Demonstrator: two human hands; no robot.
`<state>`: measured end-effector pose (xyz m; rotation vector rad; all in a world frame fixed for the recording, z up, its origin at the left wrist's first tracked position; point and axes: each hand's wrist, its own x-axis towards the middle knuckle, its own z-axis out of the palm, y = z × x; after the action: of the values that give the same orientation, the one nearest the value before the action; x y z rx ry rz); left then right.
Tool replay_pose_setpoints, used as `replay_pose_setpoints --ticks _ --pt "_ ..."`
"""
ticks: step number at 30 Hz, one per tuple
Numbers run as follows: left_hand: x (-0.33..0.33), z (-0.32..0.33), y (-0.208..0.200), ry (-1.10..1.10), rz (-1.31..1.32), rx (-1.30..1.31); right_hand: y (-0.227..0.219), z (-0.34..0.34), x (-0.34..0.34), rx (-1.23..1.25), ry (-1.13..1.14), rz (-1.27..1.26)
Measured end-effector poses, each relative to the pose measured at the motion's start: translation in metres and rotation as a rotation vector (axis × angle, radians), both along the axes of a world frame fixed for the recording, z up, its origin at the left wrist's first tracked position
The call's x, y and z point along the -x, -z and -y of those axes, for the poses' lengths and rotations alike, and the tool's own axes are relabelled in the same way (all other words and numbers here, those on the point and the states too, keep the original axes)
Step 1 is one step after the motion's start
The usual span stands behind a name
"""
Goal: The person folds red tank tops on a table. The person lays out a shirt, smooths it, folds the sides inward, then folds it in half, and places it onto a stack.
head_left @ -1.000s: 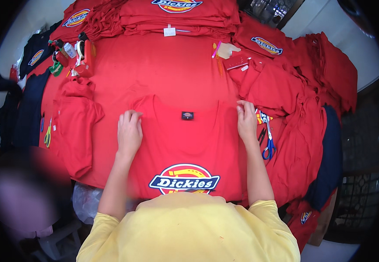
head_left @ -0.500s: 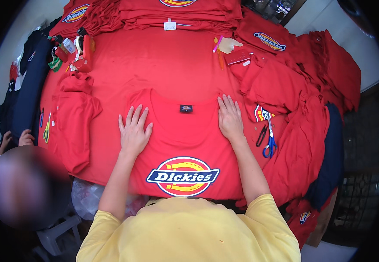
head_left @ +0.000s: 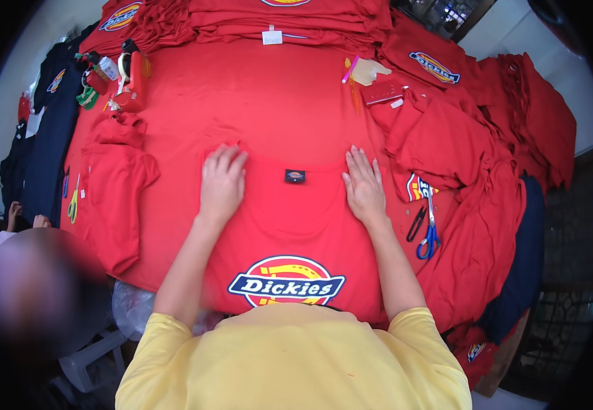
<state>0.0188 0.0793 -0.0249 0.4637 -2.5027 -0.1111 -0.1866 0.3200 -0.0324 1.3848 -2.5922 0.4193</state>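
A red T-shirt (head_left: 290, 236) lies spread in front of me, its round neckline away from me and a dark neck label (head_left: 295, 176) showing inside. Across its chest is a round yellow, red and navy print (head_left: 287, 281), partly cut off by my body. My left hand (head_left: 223, 183) is at the left shoulder corner; its fingers are curled in on the cloth, slightly blurred, with fabric bunched at the tips. Flat on the right shoulder rests my right hand (head_left: 366, 190), fingers stretched out.
Blue-handled scissors (head_left: 430, 236) and black thread snips (head_left: 417, 224) lie to the right beside crumpled red garments (head_left: 477, 205). Folded red shirts (head_left: 290, 27) line the far edge. A tape dispenser (head_left: 132, 82) stands at far left, above yellow scissors (head_left: 74, 201). Another person's hand (head_left: 42, 221) shows at left.
My left hand has gone from lying flat with spread fingers to curled fingers, shifting slightly right at the shoulder. My right hand stays flat. The whole view has shifted a little.
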Motion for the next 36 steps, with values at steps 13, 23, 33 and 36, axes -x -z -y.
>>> replay_pose_setpoints --ticks 13,23,33,36 --pt "-0.004 -0.077 -0.014 0.395 0.333 -0.505 -0.021 -0.019 -0.062 0.099 -0.248 0.292" --pt "-0.041 -0.053 0.011 0.040 0.056 -0.342 -0.003 -0.019 -0.063 0.189 -0.124 0.296" --pt "-0.016 0.001 0.001 -0.036 0.327 -0.134 -0.015 -0.005 0.012 0.170 -0.123 0.175" --pt "-0.007 0.031 0.009 0.030 0.340 -0.153 -0.010 -0.007 0.025 0.291 -0.075 0.280"
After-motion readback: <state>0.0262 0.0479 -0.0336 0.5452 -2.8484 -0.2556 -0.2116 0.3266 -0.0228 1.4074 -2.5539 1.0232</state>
